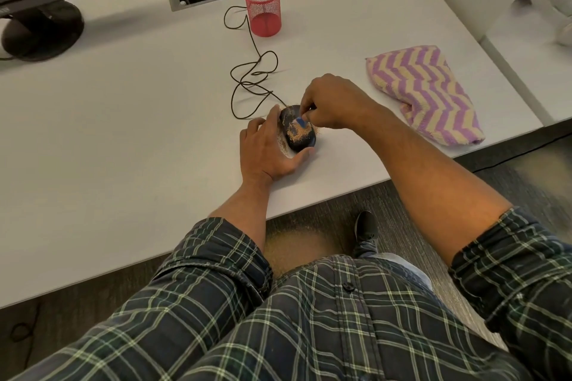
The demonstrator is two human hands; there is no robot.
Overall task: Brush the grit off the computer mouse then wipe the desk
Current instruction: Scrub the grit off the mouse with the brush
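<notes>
One black computer mouse (297,128) on the white bench (123,120), near its front edge, dusted with tan grit (299,132) across the top. Left hand (268,148) cupped around the mouse's left side, fingers (272,114) curved along the far end and thumb against the near end, holding it steady. Right hand (332,100) directly above the mouse, fingers pinched narrow on one small blue brush (301,123), whose tip touches the gritty top. A little loose grit on the bench just left of the mouse, under the left palm's edge. One dark cord (252,83) looping away from the mouse's far end, beyond the fingers. One red mesh pen cup (263,6) upright further beyond, beside the cord. One folded cloth (425,93) with purple and cream zigzag stripes, lying flat to the right of the right hand, apart from it. One monitor base (43,31) far to the left. Two rolled plaid sleeves (216,260) nearest the viewer.
</notes>
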